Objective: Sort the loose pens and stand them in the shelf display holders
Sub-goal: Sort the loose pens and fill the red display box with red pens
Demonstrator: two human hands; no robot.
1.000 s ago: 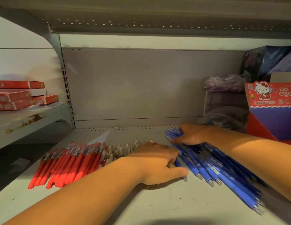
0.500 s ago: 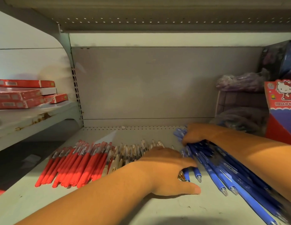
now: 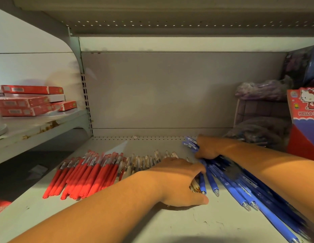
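— Red pens (image 3: 86,176) are fanned flat just left of the clear pens (image 3: 144,161); what is seen on the other side?
— Blue pens (image 3: 240,192) are heaped just right of the clear pens, all flat on the grey shelf (image 3: 170,225).
— How are the hands placed?
— The left hand (image 3: 180,181) is curled over the right end of the clear pens, whose gold tips are gripped between fingers and thumb. The right hand (image 3: 208,148), beyond and right of the clear pens, is hooked onto the blue pile's far ends.
— And further off?
— A Hello Kitty box (image 3: 307,123) is stood far right of the clear pens; red boxes (image 3: 30,102) are stacked far left.
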